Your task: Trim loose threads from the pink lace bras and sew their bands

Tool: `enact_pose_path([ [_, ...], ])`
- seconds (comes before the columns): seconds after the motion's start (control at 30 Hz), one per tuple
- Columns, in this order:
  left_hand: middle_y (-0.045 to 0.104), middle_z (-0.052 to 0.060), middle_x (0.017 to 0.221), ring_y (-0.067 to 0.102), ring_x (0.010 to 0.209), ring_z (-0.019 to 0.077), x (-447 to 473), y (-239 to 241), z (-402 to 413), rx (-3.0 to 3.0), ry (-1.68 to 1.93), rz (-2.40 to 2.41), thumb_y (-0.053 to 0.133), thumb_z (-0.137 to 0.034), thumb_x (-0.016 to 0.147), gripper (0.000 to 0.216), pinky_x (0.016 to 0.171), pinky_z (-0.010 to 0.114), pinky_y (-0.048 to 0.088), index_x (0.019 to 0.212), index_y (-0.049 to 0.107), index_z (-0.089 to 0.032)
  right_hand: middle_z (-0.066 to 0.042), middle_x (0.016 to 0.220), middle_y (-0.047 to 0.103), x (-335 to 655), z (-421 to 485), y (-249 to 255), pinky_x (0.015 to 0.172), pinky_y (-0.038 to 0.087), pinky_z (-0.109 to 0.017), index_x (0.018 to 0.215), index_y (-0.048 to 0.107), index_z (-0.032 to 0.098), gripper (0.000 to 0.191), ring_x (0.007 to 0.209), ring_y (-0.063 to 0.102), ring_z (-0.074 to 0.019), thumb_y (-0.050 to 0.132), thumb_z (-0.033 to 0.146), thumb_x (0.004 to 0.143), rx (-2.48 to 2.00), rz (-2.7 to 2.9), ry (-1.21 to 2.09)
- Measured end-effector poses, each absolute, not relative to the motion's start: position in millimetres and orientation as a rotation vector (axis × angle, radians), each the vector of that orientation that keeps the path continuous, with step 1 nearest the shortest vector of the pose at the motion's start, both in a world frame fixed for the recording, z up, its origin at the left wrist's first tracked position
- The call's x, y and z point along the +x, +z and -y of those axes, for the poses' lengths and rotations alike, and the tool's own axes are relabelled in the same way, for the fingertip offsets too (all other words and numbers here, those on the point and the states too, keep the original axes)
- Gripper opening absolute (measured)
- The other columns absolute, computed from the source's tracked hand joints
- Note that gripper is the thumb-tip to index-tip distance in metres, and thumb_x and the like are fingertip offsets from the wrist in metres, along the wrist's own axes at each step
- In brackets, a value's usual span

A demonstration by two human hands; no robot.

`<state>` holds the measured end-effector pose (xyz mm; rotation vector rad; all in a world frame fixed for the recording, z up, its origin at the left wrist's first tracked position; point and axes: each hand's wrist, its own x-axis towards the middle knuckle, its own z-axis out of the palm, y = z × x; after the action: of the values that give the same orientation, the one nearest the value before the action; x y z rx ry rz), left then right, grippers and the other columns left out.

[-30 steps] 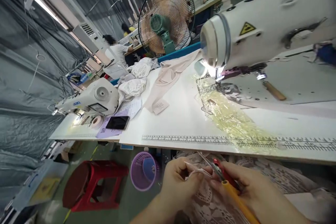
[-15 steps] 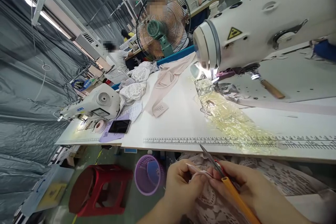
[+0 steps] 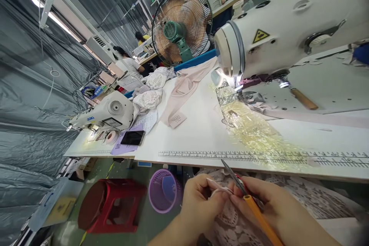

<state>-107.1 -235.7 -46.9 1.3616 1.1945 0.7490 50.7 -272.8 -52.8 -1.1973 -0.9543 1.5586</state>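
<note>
My left hand (image 3: 200, 201) is closed, thumb and fingers pinching the folded edge of a pale pink lace garment (image 3: 230, 215) in my lap, just below the table edge. My right hand (image 3: 268, 203) is wrapped around scissors (image 3: 230, 171) with dark pointed blades, a red part and a long orange handle. The blades point up and left, their tip overlapping the table's front edge in view. The right fingertips also meet the fabric edge beside my left thumb. The palms and parts of the scissors are hidden by the fingers.
A sewing machine (image 3: 273, 34) stands over the white table (image 3: 196, 134), with yellowish film (image 3: 253, 130) beneath it. Pink fabric (image 3: 184, 88), a phone (image 3: 132, 137) and another machine (image 3: 106, 113) are leftward. Below are a purple basket (image 3: 162, 213) and red stool (image 3: 127, 207). A fan (image 3: 181, 27) stands behind.
The view has shifted slightly, so the table and machines sit a little further right. Both hands keep nearly the same hold on the garment and scissors.
</note>
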Motion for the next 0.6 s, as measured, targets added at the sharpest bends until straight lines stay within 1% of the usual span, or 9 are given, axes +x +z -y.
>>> enact_pose_path([
  [0.17, 0.054, 0.002, 0.062, 0.045, 0.059, 0.0107, -103, -43, 234, 1.291, 0.723, -1.180, 0.077, -0.051, 0.064, 0.044, 0.058, 0.024, 0.034, 0.063, 0.053, -0.014, -0.001, 0.069, 0.061, 52, 271, -52, 0.061, 0.049, -0.028, 0.067, 0.061, 0.020, 0.011, 0.068, 0.057, -0.0217, 0.064, 0.029, 0.062, -1.216, 1.011, 1.540],
  [0.3, 0.053, 0.001, 0.063, 0.043, 0.059, 0.0104, -101, -44, 236, 1.298, 0.771, -1.141, 0.075, -0.052, 0.066, 0.044, 0.058, 0.024, 0.033, 0.064, 0.053, -0.015, -0.002, 0.068, 0.062, 57, 268, -56, 0.062, 0.051, -0.030, 0.066, 0.060, 0.020, 0.015, 0.071, 0.061, -0.0253, 0.064, 0.035, 0.064, -1.278, 1.140, 1.492],
  [0.47, 0.054, 0.003, 0.064, 0.044, 0.061, 0.0119, -102, -49, 238, 1.382, 0.805, -1.187, 0.074, -0.055, 0.067, 0.046, 0.059, 0.026, 0.034, 0.064, 0.052, -0.015, -0.001, 0.064, 0.059, 54, 271, -65, 0.056, 0.050, -0.029, 0.063, 0.057, 0.021, 0.022, 0.065, 0.059, -0.0233, 0.063, 0.041, 0.065, -1.280, 1.108, 1.429],
  [0.6, 0.052, 0.002, 0.063, 0.043, 0.060, 0.0108, -101, -47, 236, 1.306, 0.756, -1.142, 0.076, -0.064, 0.061, 0.055, 0.059, 0.025, 0.033, 0.064, 0.051, -0.015, -0.001, 0.064, 0.058, 53, 276, -65, 0.054, 0.047, -0.028, 0.061, 0.053, 0.021, 0.022, 0.064, 0.058, -0.0221, 0.063, 0.041, 0.066, -1.321, 1.117, 1.330],
])
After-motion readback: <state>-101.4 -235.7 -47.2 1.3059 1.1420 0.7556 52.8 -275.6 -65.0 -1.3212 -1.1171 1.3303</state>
